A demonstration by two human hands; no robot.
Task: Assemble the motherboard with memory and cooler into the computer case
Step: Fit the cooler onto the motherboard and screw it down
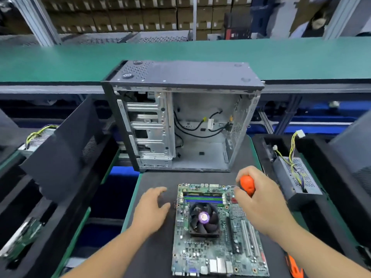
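Though relaxed, left hand (151, 205) beside motherboard (218, 247)

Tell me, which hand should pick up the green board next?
Probably the left hand: it is open beside the motherboard, while the right hand already grips the orange screwdriver.

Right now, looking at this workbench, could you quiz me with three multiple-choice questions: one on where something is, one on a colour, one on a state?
1. Where is the motherboard?
A. Inside the computer case
B. Flat on the dark mat in front of the computer case
C. On the green belt

2. What colour is the screwdriver handle in the right hand?
A. Orange
B. Blue
C. Yellow

3. How is the computer case?
A. Closed
B. Lying flat
C. Upright, open side facing us

Answers: 1 B, it lies on the mat, the case holding only cables. 2 A, orange shows between the fingers. 3 C, its inside is visible.
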